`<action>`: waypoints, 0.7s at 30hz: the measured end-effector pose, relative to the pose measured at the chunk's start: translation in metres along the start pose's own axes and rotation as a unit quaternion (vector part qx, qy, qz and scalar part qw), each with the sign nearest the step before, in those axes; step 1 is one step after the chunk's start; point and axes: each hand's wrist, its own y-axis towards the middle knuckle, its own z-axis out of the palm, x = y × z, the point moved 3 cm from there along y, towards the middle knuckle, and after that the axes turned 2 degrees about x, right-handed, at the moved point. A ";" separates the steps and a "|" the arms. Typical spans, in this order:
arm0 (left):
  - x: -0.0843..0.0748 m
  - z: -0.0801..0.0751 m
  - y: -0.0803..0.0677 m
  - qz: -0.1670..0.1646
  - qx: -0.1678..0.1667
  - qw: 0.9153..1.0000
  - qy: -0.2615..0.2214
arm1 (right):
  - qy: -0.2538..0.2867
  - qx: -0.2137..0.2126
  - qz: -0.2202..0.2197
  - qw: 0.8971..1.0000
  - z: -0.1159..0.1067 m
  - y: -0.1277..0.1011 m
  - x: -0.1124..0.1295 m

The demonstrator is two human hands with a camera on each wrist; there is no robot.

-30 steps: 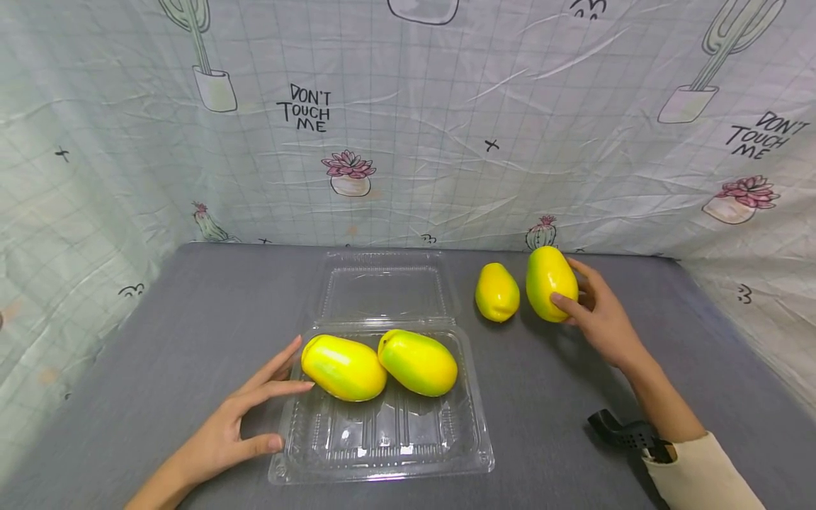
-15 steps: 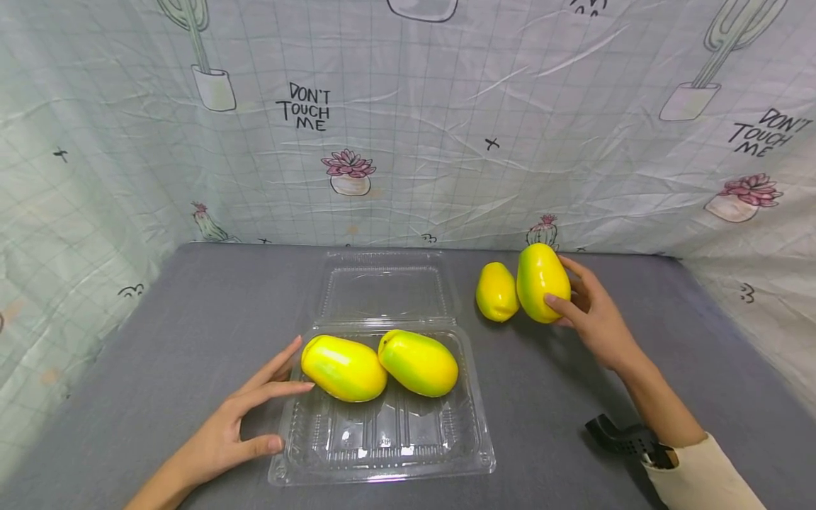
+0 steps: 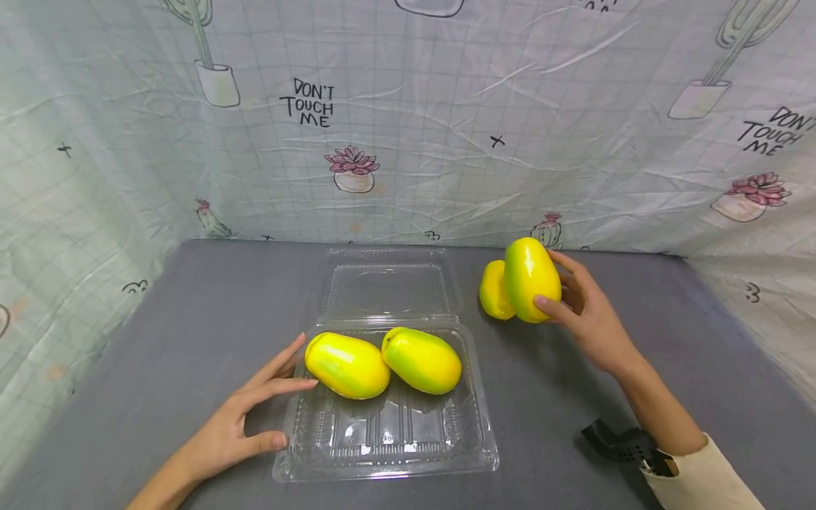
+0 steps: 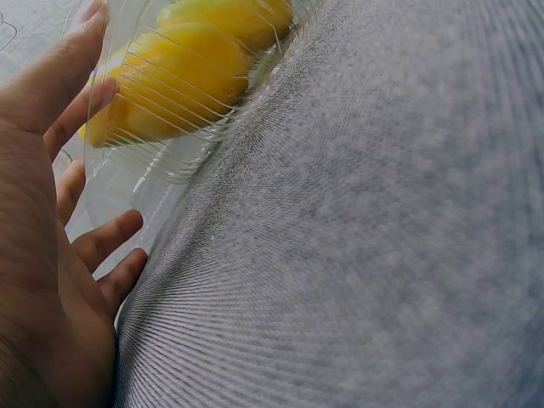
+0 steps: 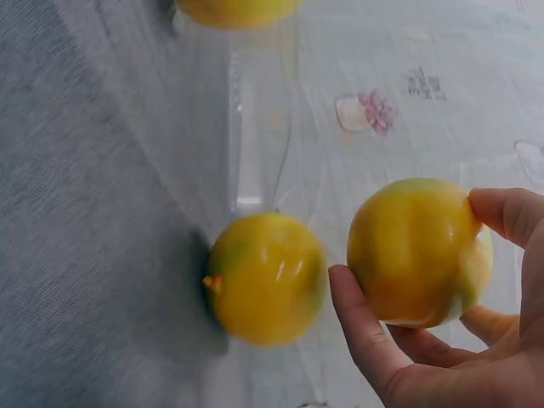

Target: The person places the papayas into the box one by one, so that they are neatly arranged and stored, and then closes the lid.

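Note:
My right hand [image 3: 593, 322] grips a yellow-green papaya [image 3: 530, 280] between thumb and fingers, at the back right. In the head view it partly covers a second papaya [image 3: 491, 292] lying on the table; the right wrist view shows a gap between that papaya [image 5: 265, 285] and the held one [image 5: 416, 255]. A clear plastic clamshell box [image 3: 389, 460] stands open in the middle. Two papayas lie side by side in its back half, the left one [image 3: 347, 366] and the right one [image 3: 422, 361]. My left hand [image 3: 239, 418], fingers spread and relaxed, rests at the box's left edge.
The box's clear lid [image 3: 385, 290] lies folded back behind it. A grey cloth covers the table [image 3: 210, 319]. Behind and at both sides hangs a printed curtain [image 3: 433, 184]. A black strap device [image 3: 627, 443] is on my right wrist.
My right hand has carried its papaya left and slightly up, so that it now overlaps the papaya on the table. My left hand stays at the box.

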 end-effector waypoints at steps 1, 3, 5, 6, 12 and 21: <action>0.001 0.000 0.000 0.002 0.000 1.000 -0.001 | -0.003 0.001 -0.004 1.000 0.001 0.000 0.003; 0.001 -0.001 0.000 0.003 0.000 1.000 -0.001 | -0.006 0.005 -0.013 1.000 0.003 0.001 0.009; 0.001 -0.001 0.000 0.003 -0.001 1.000 -0.003 | -0.009 0.009 -0.022 1.000 0.005 0.001 0.015; 0.001 -0.001 0.000 0.004 -0.002 1.000 -0.003 | -0.006 0.012 -0.028 1.000 0.007 0.001 0.019; 0.000 0.000 0.000 0.002 -0.001 1.000 -0.001 | 0.026 0.032 -0.061 0.997 0.020 0.001 0.036; -0.001 0.001 0.001 0.005 0.001 1.000 0.001 | 0.060 0.067 -0.086 0.992 0.040 -0.004 0.065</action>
